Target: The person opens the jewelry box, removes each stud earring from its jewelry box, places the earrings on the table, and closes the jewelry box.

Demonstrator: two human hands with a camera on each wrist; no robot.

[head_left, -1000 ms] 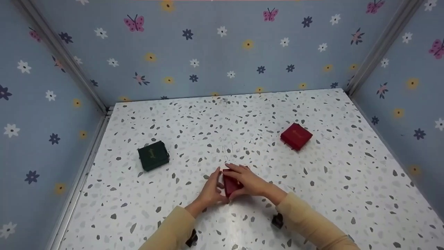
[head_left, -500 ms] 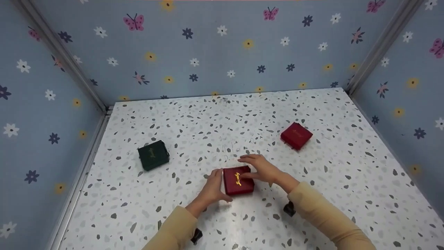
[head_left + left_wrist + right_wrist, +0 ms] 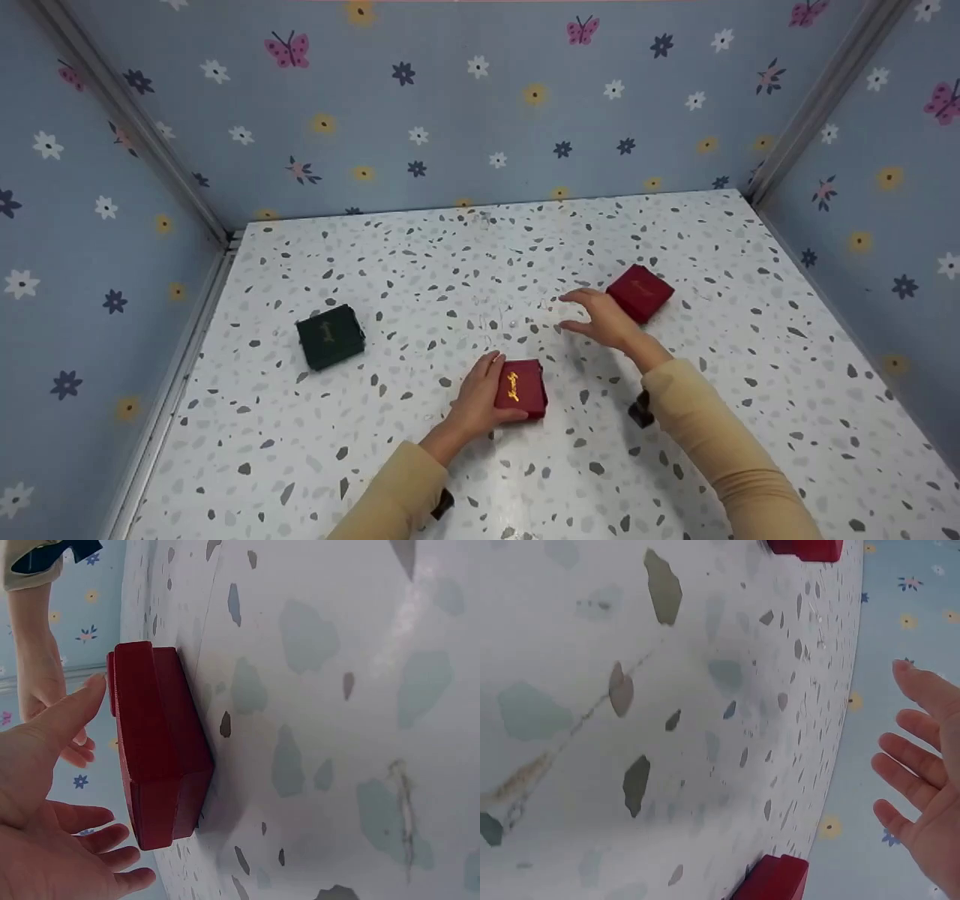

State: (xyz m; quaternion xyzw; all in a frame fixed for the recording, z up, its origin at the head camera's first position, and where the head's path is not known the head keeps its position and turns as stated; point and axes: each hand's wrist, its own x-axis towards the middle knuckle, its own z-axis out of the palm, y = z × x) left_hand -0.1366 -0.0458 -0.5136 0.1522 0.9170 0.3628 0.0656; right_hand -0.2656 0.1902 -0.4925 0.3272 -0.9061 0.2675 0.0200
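Observation:
A red jewelry box (image 3: pixel 527 386) with gold lettering lies shut at the front middle of the table. My left hand (image 3: pixel 476 394) reaches around its left side, thumb at the near edge and fingers toward the far edge. In the left wrist view, the relaxed fingers of that hand (image 3: pixel 45 787) stand spread beside the red box (image 3: pixel 161 750). Farther back, my right hand (image 3: pixel 609 321) hovers with nothing in it, fingers and thumb apart. It overlaps the front corner of a second red box (image 3: pixel 641 289). The right wrist view shows the same hand (image 3: pixel 930 765) with loosely bent fingers.
On the left of the speckled white table (image 3: pixel 420 277) lies a dark green box (image 3: pixel 331 336) with faint gold lettering. Flower-patterned blue panels (image 3: pixel 465 97) rise behind and on both sides. Metal strips (image 3: pixel 187 187) run along the corners.
My right hand has left the front red box and moved back and right toward the second one. My left hand has shifted right and forward over the front box's left side.

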